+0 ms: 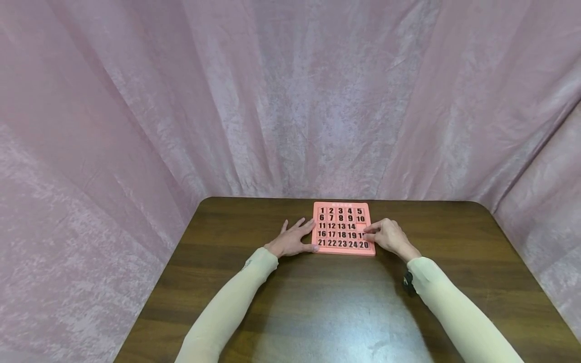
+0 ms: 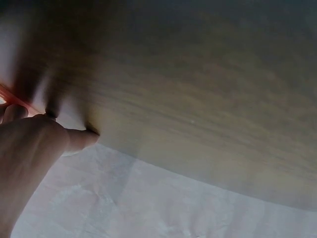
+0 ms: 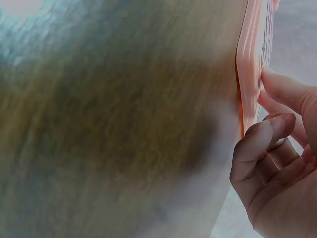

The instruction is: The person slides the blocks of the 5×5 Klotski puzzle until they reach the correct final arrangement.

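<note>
A pink number slide puzzle lies flat near the table's far edge. Its rows of square tiles carry black numbers, and one gap shows at the right side under the 10. My left hand lies at the puzzle's left side with fingers spread, its thumb and fingertips touching the frame. At the right side, the thumb and forefinger of my right hand pinch at a number tile just below the gap. That tile's number is partly covered. In the right wrist view, the other fingers curl in beside the puzzle's edge.
The puzzle is on a dark brown wooden table with rounded far corners. A pinkish curtain hangs behind the table and along its sides. Light glares off the tabletop near the front.
</note>
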A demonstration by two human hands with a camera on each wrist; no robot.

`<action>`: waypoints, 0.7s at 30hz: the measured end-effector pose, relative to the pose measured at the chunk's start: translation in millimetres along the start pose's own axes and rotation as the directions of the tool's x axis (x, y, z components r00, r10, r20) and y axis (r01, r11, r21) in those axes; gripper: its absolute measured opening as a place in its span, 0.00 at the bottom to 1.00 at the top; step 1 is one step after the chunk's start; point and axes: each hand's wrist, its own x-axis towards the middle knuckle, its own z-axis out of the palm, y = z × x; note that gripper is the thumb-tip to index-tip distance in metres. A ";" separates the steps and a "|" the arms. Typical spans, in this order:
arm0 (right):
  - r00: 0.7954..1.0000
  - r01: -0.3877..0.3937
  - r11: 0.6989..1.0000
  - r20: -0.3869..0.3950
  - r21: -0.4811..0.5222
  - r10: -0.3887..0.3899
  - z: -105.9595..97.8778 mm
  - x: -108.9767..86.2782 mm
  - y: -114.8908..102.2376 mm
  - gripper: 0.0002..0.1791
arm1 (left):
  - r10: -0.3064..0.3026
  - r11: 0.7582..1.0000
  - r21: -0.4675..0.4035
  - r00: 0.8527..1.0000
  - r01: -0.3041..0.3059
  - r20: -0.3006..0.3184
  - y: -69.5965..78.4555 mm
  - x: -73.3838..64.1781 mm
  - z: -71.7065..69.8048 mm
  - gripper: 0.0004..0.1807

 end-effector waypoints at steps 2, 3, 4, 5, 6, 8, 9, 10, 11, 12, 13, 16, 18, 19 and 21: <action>1.000 0.000 1.000 -0.004 0.003 0.000 0.5 0.3 -0.1 0.14 | -0.001 1.000 -0.002 1.000 0.001 -0.005 1.4 -0.8 -0.7 0.52; 1.000 0.000 1.000 -0.003 0.004 0.000 0.6 0.1 -0.1 0.14 | -0.001 1.000 -0.003 1.000 0.001 -0.007 2.0 -1.2 -1.0 0.52; 1.000 0.000 1.000 -0.002 0.007 0.000 0.7 -0.1 -0.1 0.15 | -0.001 1.000 -0.004 1.000 0.001 -0.009 2.3 -1.4 -1.2 0.52; 1.000 -0.002 1.000 -0.001 0.009 0.002 0.8 -0.4 -0.1 0.15 | -0.002 1.000 -0.006 1.000 0.002 -0.008 2.5 -1.4 -1.1 0.52; 1.000 -0.005 1.000 0.001 0.010 0.005 1.2 -0.7 0.1 0.15 | -0.003 1.000 -0.010 1.000 0.003 -0.006 2.4 -1.5 -0.8 0.52; 1.000 -0.008 1.000 0.005 0.013 0.008 1.5 -1.1 0.3 0.15 | -0.005 1.000 -0.012 1.000 0.005 -0.003 1.9 -1.1 -0.3 0.52; 1.000 -0.010 1.000 0.006 0.013 0.010 1.8 -1.4 0.5 0.15 | -0.006 1.000 -0.011 1.000 0.006 -0.001 1.4 -0.8 0.2 0.52; 1.000 -0.010 1.000 0.008 0.015 0.010 2.0 -1.7 0.7 0.15 | -0.008 1.000 -0.007 1.000 0.008 0.002 0.8 -0.4 0.8 0.52; 1.000 -0.009 1.000 0.009 0.015 0.009 2.1 -1.9 0.8 0.15 | -0.008 1.000 -0.005 1.000 0.008 0.004 0.3 -0.1 1.3 0.52; 1.000 -0.006 1.000 0.011 0.017 0.006 1.9 -2.4 1.1 0.15 | -0.008 1.000 -0.006 1.000 0.008 0.005 -0.2 0.1 1.6 0.52; 1.000 -0.004 1.000 0.010 0.020 0.003 2.0 -2.7 1.2 0.15 | -0.007 1.000 -0.006 1.000 0.007 0.005 -0.5 0.2 1.8 0.52; 1.000 0.004 1.000 0.001 0.027 -0.004 2.1 -2.9 1.7 0.15 | -0.004 1.000 -0.011 1.000 0.004 0.002 -0.4 0.3 1.4 0.52; 1.000 0.014 1.000 -0.003 0.026 -0.013 1.9 -2.8 2.4 0.15 | -0.002 1.000 -0.019 1.000 0.002 -0.003 0.1 0.1 0.8 0.52; 1.000 0.020 1.000 -0.003 0.020 -0.020 2.2 -2.5 2.7 0.15 | -0.002 1.000 -0.019 1.000 0.002 -0.003 0.4 -0.1 0.7 0.52; 0.999 0.035 0.999 0.003 0.013 -0.035 2.0 -2.6 4.0 0.17 | -0.004 1.000 -0.017 1.000 0.004 -0.001 1.0 -0.1 1.2 0.52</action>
